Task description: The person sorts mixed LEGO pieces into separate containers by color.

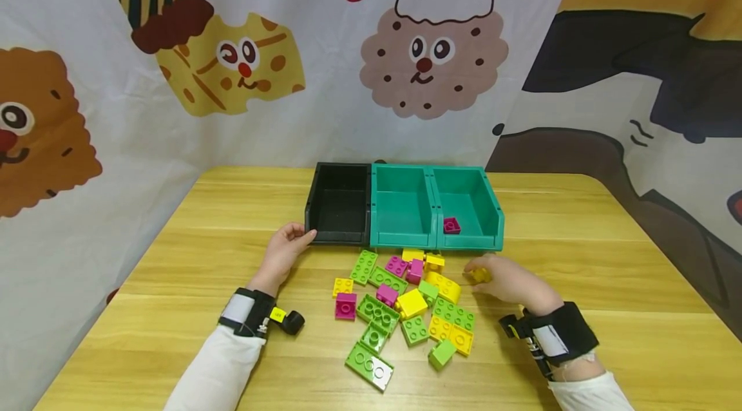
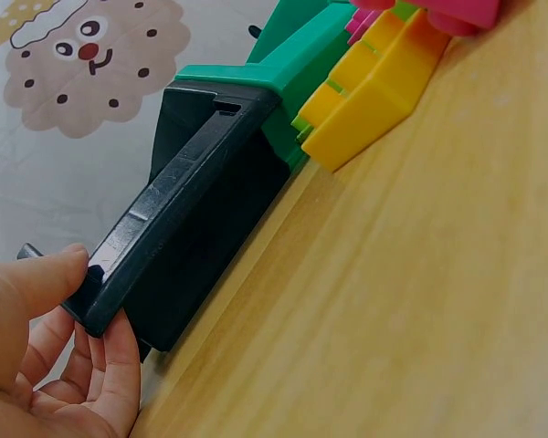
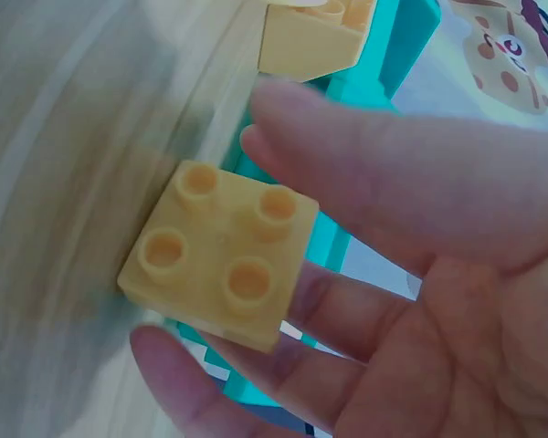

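Observation:
My left hand (image 1: 282, 258) grips the front left corner of the black bin (image 1: 339, 236), thumb on the rim and fingers underneath in the left wrist view. To the right of the pile, my right hand (image 1: 513, 280) holds a yellow toy building block (image 3: 221, 251) with four studs, fingers behind it and thumb beside it. Between the hands lie loose blocks, among them a green block (image 1: 369, 366), a magenta block (image 1: 345, 306) and a yellow block (image 1: 412, 303). One magenta block (image 1: 451, 225) sits in the right teal bin (image 1: 471, 242).
The middle teal bin (image 1: 402, 240) stands between the black bin and the right teal bin, all in one row at the back of the wooden table (image 1: 232, 205). A cloth with cartoon prints (image 1: 324, 76) hangs behind the table.

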The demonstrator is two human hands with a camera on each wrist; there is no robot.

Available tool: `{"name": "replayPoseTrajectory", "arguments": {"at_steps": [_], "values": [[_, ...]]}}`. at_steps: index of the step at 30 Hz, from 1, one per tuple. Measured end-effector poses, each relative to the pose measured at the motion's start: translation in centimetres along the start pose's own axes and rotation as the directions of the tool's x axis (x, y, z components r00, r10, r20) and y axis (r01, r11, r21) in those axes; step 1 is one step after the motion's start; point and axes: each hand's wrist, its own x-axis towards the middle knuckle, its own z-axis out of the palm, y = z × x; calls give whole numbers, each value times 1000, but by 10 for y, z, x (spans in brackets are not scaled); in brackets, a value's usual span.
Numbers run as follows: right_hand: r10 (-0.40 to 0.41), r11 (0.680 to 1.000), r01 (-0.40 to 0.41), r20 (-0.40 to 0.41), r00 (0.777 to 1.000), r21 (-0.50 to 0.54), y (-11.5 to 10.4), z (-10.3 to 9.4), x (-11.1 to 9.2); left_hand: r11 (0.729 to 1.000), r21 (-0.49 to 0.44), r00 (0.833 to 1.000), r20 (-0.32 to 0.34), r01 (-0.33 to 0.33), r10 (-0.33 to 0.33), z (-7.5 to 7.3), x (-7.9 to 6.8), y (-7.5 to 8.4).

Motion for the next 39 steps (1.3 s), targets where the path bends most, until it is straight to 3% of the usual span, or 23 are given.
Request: {"name": "replayPoseTrajectory", "arguments": {"at_steps": [19, 29, 39], "values": [[56, 998, -54, -42, 998, 44, 9, 3, 6, 1000, 1, 1000, -1, 6, -6, 0, -1, 4], [-4, 1000, 6, -112, 994, 22, -1, -8, 5, 1000, 4, 1000, 3, 0, 0, 1, -1, 3], [-69, 996, 78, -207, 976, 35, -21, -26, 13, 1000, 17, 1000, -5, 21, -21, 0, -2, 4]]}}
